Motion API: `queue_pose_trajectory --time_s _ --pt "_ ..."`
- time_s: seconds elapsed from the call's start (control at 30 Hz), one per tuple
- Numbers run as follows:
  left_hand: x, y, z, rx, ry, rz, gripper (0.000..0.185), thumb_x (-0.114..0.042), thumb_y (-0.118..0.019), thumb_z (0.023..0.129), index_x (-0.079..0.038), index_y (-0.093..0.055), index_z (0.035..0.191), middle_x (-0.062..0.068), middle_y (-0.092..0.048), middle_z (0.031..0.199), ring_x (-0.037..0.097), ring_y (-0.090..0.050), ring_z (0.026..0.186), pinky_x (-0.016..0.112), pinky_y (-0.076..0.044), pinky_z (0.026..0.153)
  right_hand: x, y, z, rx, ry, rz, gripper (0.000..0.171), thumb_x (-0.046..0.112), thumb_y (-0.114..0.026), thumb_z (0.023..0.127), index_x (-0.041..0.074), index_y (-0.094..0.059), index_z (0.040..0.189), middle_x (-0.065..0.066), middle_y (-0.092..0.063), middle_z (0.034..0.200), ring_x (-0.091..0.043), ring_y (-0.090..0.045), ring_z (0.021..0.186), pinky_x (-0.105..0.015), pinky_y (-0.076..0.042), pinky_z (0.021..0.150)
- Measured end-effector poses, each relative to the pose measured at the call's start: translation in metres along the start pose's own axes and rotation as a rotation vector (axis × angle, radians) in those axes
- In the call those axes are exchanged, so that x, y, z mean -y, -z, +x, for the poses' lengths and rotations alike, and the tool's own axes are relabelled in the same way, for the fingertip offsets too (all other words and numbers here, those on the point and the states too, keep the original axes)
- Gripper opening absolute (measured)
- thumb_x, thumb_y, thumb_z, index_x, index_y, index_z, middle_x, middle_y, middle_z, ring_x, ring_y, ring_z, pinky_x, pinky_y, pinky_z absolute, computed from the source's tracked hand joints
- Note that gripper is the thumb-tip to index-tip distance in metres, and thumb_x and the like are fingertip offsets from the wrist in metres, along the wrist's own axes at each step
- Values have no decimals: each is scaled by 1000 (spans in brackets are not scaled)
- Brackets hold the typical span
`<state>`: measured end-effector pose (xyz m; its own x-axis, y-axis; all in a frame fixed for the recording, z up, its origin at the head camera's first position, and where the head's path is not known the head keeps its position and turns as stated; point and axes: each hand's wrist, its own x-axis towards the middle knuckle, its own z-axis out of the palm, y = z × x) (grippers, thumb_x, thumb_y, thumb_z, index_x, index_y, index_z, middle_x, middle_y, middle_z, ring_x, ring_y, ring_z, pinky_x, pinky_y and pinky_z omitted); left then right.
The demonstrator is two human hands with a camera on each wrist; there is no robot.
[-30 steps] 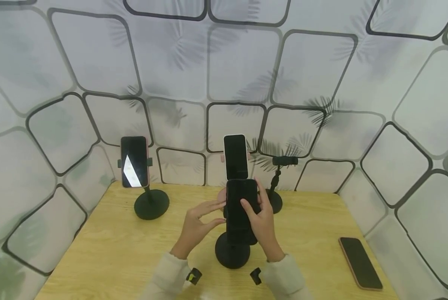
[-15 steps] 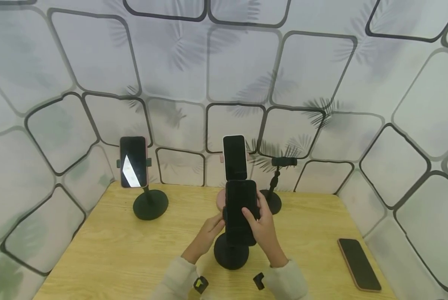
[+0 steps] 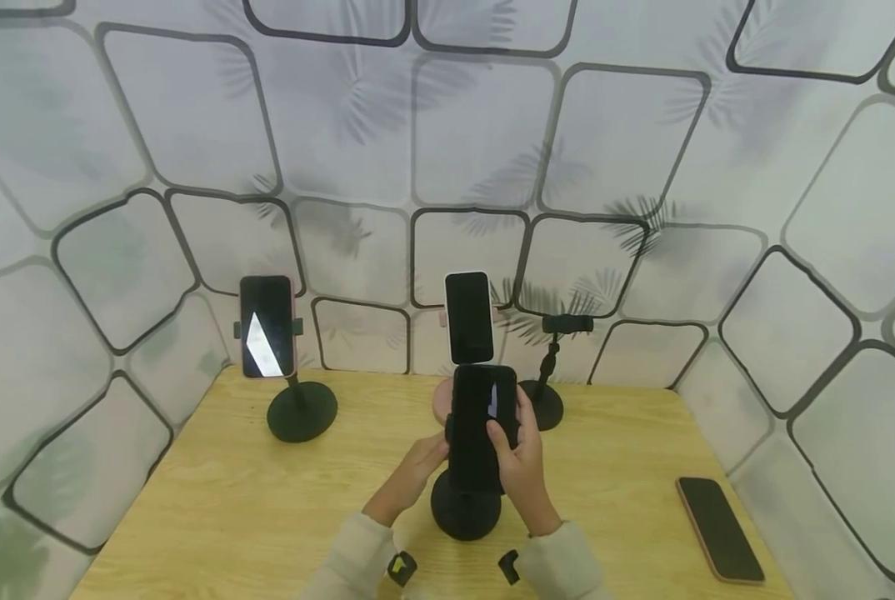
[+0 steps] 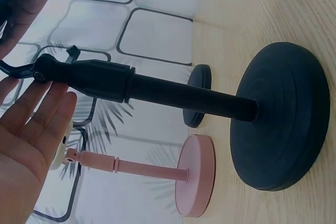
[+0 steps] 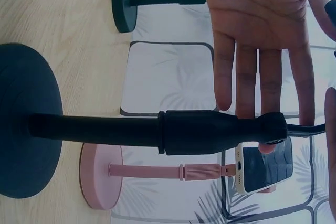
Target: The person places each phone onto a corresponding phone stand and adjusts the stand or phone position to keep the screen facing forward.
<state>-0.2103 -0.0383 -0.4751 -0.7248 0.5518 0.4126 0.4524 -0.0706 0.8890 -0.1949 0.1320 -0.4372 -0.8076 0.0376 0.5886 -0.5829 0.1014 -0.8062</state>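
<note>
Black and glossy, the phone [image 3: 480, 425] now sits upright in the clamp of the nearest black stand [image 3: 466, 505] near the front middle of the wooden table [image 3: 192, 500], and over the last second your left hand [image 3: 417, 467] has dropped from its raised, spread pose to the phone's left edge, which suggests the seating is nearly done. Your right hand [image 3: 518, 454] curls around the phone's right edge, thumb on the screen. In the left wrist view your left fingers [image 4: 39, 124] lie straight beside the stand's neck, touching at most, not gripping.
</note>
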Motion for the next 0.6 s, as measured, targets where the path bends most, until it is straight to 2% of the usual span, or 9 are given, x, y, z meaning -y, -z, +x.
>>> queue_pose_trajectory --time_s 0.07,0.13,0.3,0.37,0.47,0.53,0.6 --pt "1 0 0 1 0 0 44 -17 -22 105 4 -44 136 24 -53 132 0 -52 119 30 -46 100 -2 0 0 2 29 -4 54 -13 -51 88 -12 -29 137 -34 -49 124 6 -53 109 -10 -48 88" --pt "2 0 0 4 -6 -7 45 -19 -21 105 4 -43 137 25 -52 133 0 -52 120 30 -46 101 -4 1 1 9 40 -6 54 -14 -51 88 -12 -30 137 -31 -52 122 6 -54 108 -11 -49 86" --pt "8 -4 1 -48 -6 -4 42 -16 -24 104 6 -45 134 26 -52 131 0 -52 119 30 -47 99 -6 7 3 52 9 -4 52 -10 -50 90 -11 -30 138 6 -55 121 6 -54 107 -12 -51 82" --pt "11 -7 1 -81 22 37 37 -12 -32 102 7 -48 130 26 -55 129 4 -54 117 31 -48 98 -7 11 2 76 1 23 48 -8 -45 93 -13 -29 138 17 -52 125 7 -52 112 -10 -48 86" --pt "13 -12 1 -100 96 122 31 -8 -45 98 5 -54 125 21 -59 125 17 -57 117 33 -48 98 -10 16 -1 90 10 55 38 -2 -36 99 -16 -35 134 24 -51 128 8 -49 117 -8 -42 94" --pt "11 -16 1 -100 155 150 29 -7 -54 94 3 -57 121 19 -61 123 26 -58 117 34 -48 98 -14 20 -3 96 20 113 35 2 -29 101 -9 -47 129 23 -56 122 8 -52 113 -8 -42 94" --pt "6 -19 1 -97 186 171 27 -6 -58 92 3 -59 117 19 -64 118 31 -60 113 33 -50 95 -19 23 -5 94 36 163 41 4 -22 103 4 -57 123 21 -61 115 6 -57 107 -10 -46 90"
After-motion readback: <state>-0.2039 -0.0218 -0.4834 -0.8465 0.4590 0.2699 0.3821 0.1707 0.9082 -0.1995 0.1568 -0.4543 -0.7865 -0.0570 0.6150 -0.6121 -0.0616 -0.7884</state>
